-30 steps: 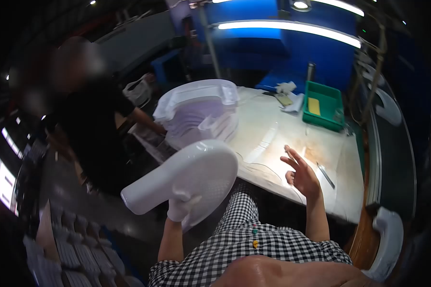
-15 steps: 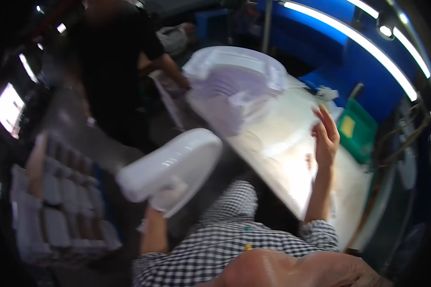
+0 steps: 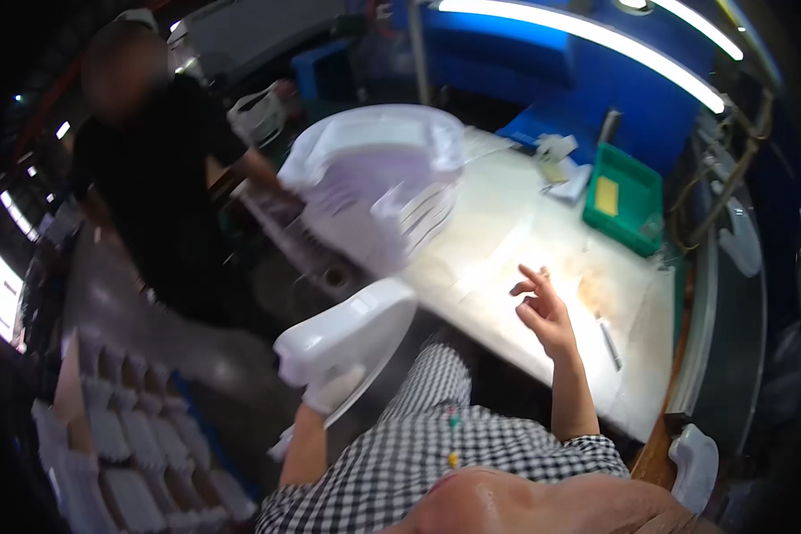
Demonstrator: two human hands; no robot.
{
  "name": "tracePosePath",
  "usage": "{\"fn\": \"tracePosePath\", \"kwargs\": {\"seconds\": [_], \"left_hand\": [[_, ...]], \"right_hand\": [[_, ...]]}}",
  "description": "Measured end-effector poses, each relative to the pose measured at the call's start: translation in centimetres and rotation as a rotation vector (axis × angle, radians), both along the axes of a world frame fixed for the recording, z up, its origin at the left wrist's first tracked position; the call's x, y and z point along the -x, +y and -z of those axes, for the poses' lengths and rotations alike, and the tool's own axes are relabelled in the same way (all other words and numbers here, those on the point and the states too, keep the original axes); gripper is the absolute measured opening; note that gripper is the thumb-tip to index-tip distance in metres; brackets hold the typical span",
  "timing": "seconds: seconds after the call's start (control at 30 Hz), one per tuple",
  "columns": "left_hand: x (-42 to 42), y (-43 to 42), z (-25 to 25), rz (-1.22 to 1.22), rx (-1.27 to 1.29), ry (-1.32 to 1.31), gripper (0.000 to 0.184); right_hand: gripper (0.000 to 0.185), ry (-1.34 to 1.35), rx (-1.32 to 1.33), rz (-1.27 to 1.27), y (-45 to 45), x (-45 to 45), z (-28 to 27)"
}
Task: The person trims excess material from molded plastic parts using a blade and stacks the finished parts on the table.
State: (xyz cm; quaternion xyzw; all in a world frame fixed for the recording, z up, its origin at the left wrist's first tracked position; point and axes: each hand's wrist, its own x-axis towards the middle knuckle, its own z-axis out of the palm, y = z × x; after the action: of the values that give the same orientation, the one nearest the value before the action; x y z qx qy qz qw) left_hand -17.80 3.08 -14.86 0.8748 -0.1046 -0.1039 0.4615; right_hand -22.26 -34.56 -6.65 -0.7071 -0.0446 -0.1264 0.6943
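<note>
Left hand [image 3: 331, 393] and right hand [image 3: 545, 313] are well apart. The left is closed on a white moulded piece [image 3: 351, 325], its fingers partly hidden against the underside, and holds it tilted off the near left edge of the worktop [image 3: 516, 227]. The piece's broad rounded end points far and right. The right hand is raised over the near part of the worktop with nothing in it, fingers parted and slightly curled.

Just right of that hand, a slim tool [image 3: 610, 345] lies on the brightly lit surface; its exact kind is too blurred to tell. At the far left of the worktop rises a stack of nested white mouldings [image 3: 378, 142]. Toward the far right sits a green tray [image 3: 651, 200] with a yellow block [image 3: 606, 196] inside, and crumpled white material [image 3: 558, 147] lies just left of it.

Left of the stack stands a co-worker [image 3: 156, 178] in black, one arm stretched toward it; whether that hand touches the stack is unclear. Near left, a divided carton [image 3: 69, 387] holds rows of white parts [image 3: 138, 432]. Near right, a curved white part [image 3: 694, 465] rests beside the worktop. A long tube lamp [image 3: 587, 40] shines above the far side.
</note>
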Motion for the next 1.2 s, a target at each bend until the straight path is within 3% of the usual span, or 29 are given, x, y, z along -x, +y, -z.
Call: {"fn": "tracePosePath", "kwargs": {"seconds": [0.03, 0.1, 0.17, 0.23, 0.27, 0.3, 0.33, 0.4, 0.47, 0.53, 0.57, 0.6, 0.63, 0.7, 0.73, 0.8, 0.83, 0.93, 0.97, 1.03, 1.07, 1.2], "left_hand": [[-0.1, -0.3, 0.0, -0.058, 0.152, -0.066, 0.037], [-1.2, 0.3, -0.1, 0.128, 0.08, -0.336, 0.047], [-1.1, -0.1, -1.4, 0.106, 0.076, -0.285, 0.048], [-1.1, -0.1, -1.8, 0.122, 0.108, -0.266, 0.049], [-1.0, 0.3, -1.8, 0.066, 0.099, -0.19, 0.046], [-0.9, 0.2, -2.1, 0.021, 0.088, -0.113, 0.044], [-0.8, -0.9, -2.5, -0.031, 0.288, -0.153, 0.038], [-1.4, -1.5, -2.6, -0.019, 0.269, -0.131, 0.035], [-1.0, -0.7, -4.0, 0.01, -0.114, -0.207, 0.031], [-1.6, 0.0, -3.6, 0.083, -0.138, -0.202, 0.04], [-1.3, 0.2, -2.8, 0.195, -0.173, -0.177, 0.05], [-0.9, 0.2, -1.7, 0.129, 0.083, -0.115, 0.037], [-1.4, -0.6, -2.3, 0.264, -0.28, -0.274, 0.027], [-1.3, 0.0, 0.0, 0.323, -0.312, -0.328, 0.025], [-1.1, -1.2, -1.2, 0.345, -0.308, -0.318, 0.025], [-2.0, -4.9, -4.6, 0.36, -0.166, -0.522, 0.025], [-2.6, -5.4, -4.3, 0.363, -0.168, -0.527, 0.025], [-3.0, -6.3, -3.3, 0.461, -0.319, -0.7, 0.012], [-3.1, -8.3, -5.8, 0.496, -0.294, -0.805, 0.014], [-3.5, -10.9, -7.5, 0.513, -0.138, -0.669, 0.017], [-3.3, -12.0, -9.4, 0.618, -0.406, -0.803, 0.026], [-4.4, -16.0, -8.1, 0.741, -0.158, -0.914, 0.023]], "right_hand": [[0.044, -0.12, 0.087, -0.085, -0.1, 1.1, -2.3], [0.028, -0.544, 0.133, -0.487, -0.2, 3.2, -7.6], [0.036, -1.014, 0.118, -1.075, -0.9, 4.6, -12.3], [0.048, -1.204, 0.195, -0.97, -3.0, 5.2, -15.3], [0.051, -1.245, 0.065, -0.603, -3.3, 5.9, -14.6], [0.053, -1.199, -0.053, -0.241, -2.8, 6.0, -15.0], [0.068, -1.05, 0.051, -0.405, -2.7, 5.6, -16.5], [0.082, -0.847, 0.19, -0.506, -2.4, 5.0, -17.2], [0.072, -0.603, 0.177, -0.371, -3.8, 4.1, -12.3], [0.049, -0.24, 0.175, -0.154, -4.0, 3.1, -4.9], [0.037, -0.073, 0.509, 0.152, -4.1, 2.5, -0.1], [0.029, 0.084, 0.464, 0.424, -3.1, 1.6, 3.5], [0.026, 0.188, 0.292, 0.529, -3.1, 1.3, 6.7], [0.019, 0.249, 0.487, 0.702, -4.3, 1.4, 9.4], [0.019, 0.136, 0.459, 0.822, -4.6, 0.9, 9.6], [0.018, 0.125, 0.734, 0.906, -7.1, -0.2, 11.6], [0.021, 0.139, 0.923, 0.933, -8.0, -0.4, 12.7], [0.022, 0.327, 1.085, 0.9, -8.3, -0.6, 14.5], [0.022, 0.307, 1.073, 0.914, -8.4, -1.0, 15.2], [0.014, 0.394, 1.032, 0.846, -9.1, -1.6, 16.3], [0.013, 0.38, 0.982, 0.825, -9.7, -1.7, 16.8], [0.009, 0.322, 0.857, 0.954, -12.6, -0.9, 15.3]]}}
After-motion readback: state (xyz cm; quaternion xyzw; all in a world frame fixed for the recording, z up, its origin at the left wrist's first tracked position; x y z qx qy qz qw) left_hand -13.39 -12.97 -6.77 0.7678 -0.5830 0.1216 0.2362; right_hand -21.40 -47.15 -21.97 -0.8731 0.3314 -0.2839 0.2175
